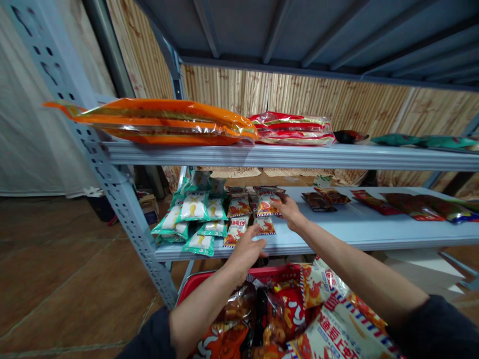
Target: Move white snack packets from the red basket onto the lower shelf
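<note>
My right hand (289,209) reaches to the middle shelf, its fingers closed on the right edge of a white and orange snack bag (266,200) atop a small stack. Beneath that one, another snack bag (265,226) lies at the shelf's front. My left hand (250,248) is in front of the shelf edge, fingers apart and holding nothing. Close to its fingertips lies a matching snack bag (237,228). To the left is a pile of green and white snack bags (194,205).
Below my arms is a red basket (275,272) filled with several snack bags (329,329). Dark red packets (376,202) lie farther right on the middle shelf. The upper shelf (284,155) carries a large orange bag (160,119) and red packs (292,128). A perforated post (123,204) stands left.
</note>
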A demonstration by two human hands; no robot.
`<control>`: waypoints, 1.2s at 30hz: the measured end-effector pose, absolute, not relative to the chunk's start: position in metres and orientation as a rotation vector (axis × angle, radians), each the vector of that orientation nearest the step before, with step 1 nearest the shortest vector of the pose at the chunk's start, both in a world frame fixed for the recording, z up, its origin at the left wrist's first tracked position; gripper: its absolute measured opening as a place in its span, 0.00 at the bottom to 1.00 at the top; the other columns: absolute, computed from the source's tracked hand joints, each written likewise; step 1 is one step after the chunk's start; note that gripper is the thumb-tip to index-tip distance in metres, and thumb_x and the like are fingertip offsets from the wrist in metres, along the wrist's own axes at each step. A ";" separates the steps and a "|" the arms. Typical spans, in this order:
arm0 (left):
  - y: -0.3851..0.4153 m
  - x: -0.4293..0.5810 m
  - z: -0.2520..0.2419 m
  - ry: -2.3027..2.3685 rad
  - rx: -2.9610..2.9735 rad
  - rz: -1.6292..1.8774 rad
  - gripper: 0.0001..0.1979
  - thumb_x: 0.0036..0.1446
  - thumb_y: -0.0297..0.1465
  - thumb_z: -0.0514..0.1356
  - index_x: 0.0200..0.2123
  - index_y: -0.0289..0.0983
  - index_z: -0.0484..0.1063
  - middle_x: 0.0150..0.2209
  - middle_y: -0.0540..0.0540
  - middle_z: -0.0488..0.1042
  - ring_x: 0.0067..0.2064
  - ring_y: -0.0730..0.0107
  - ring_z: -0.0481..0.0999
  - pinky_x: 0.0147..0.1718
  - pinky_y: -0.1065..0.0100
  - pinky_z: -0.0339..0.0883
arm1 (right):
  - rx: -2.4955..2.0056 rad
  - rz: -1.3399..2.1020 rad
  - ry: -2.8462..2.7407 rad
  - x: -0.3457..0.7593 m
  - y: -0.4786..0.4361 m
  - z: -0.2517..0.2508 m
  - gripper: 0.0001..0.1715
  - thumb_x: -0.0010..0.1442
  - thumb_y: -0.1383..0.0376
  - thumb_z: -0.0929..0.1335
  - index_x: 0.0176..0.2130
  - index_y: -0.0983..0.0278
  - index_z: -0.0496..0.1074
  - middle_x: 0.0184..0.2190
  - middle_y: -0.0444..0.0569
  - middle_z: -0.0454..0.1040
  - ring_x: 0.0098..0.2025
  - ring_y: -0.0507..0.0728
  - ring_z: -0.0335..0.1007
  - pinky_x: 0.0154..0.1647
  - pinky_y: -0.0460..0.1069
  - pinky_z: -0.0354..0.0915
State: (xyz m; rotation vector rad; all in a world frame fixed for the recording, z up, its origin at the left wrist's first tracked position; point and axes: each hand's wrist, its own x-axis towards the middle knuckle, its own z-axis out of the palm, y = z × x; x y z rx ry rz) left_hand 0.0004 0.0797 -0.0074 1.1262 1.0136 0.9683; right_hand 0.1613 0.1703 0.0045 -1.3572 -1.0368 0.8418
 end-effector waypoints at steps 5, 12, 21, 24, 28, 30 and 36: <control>0.123 0.027 -0.002 0.978 1.094 1.005 0.36 0.43 0.23 0.57 0.58 0.39 0.53 0.57 0.39 0.59 0.45 0.61 0.71 0.32 0.70 0.70 | -1.355 0.813 -1.063 0.161 0.193 0.003 0.30 0.43 0.62 0.68 0.48 0.59 0.65 0.42 0.49 0.72 0.33 0.53 0.69 0.24 0.45 0.63; 0.151 0.046 -0.006 0.907 0.972 1.045 0.36 0.41 0.21 0.58 0.57 0.36 0.54 0.62 0.36 0.48 0.48 0.59 0.69 0.33 0.70 0.71 | -1.348 0.808 -1.099 0.164 0.227 -0.007 0.27 0.44 0.65 0.67 0.47 0.61 0.65 0.39 0.49 0.74 0.32 0.53 0.70 0.25 0.46 0.65; 0.168 0.047 -0.014 0.913 1.016 1.058 0.25 0.39 0.18 0.55 0.45 0.37 0.66 0.51 0.41 0.65 0.45 0.64 0.70 0.32 0.70 0.71 | -1.410 0.742 -1.158 0.155 0.267 -0.031 0.24 0.48 0.67 0.65 0.47 0.61 0.65 0.38 0.46 0.75 0.34 0.51 0.72 0.32 0.45 0.67; 0.176 0.047 -0.015 0.911 1.014 1.078 0.24 0.39 0.17 0.54 0.43 0.38 0.66 0.47 0.43 0.68 0.41 0.69 0.70 0.32 0.71 0.70 | -1.486 0.687 -1.200 0.155 0.277 -0.036 0.25 0.48 0.65 0.66 0.48 0.60 0.64 0.37 0.45 0.76 0.35 0.52 0.73 0.33 0.45 0.67; 0.179 0.047 -0.016 0.897 0.997 1.086 0.26 0.39 0.17 0.53 0.45 0.38 0.65 0.46 0.44 0.68 0.37 0.72 0.70 0.31 0.72 0.69 | -1.626 0.609 -1.234 0.156 0.282 -0.039 0.28 0.47 0.63 0.67 0.50 0.62 0.63 0.36 0.48 0.76 0.35 0.54 0.73 0.33 0.46 0.66; 0.178 0.046 -0.017 0.893 0.995 1.080 0.26 0.39 0.17 0.53 0.45 0.37 0.65 0.45 0.44 0.68 0.37 0.72 0.69 0.30 0.73 0.69 | -1.684 0.569 -1.246 0.157 0.282 -0.040 0.29 0.47 0.62 0.67 0.50 0.62 0.63 0.37 0.49 0.75 0.35 0.55 0.73 0.33 0.46 0.66; 0.177 0.041 -0.023 0.910 0.975 1.068 0.23 0.39 0.17 0.53 0.42 0.36 0.66 0.42 0.43 0.69 0.38 0.70 0.70 0.32 0.69 0.71 | -1.790 0.471 -1.318 0.160 0.282 -0.039 0.26 0.52 0.60 0.64 0.51 0.61 0.62 0.40 0.49 0.75 0.39 0.55 0.72 0.35 0.46 0.65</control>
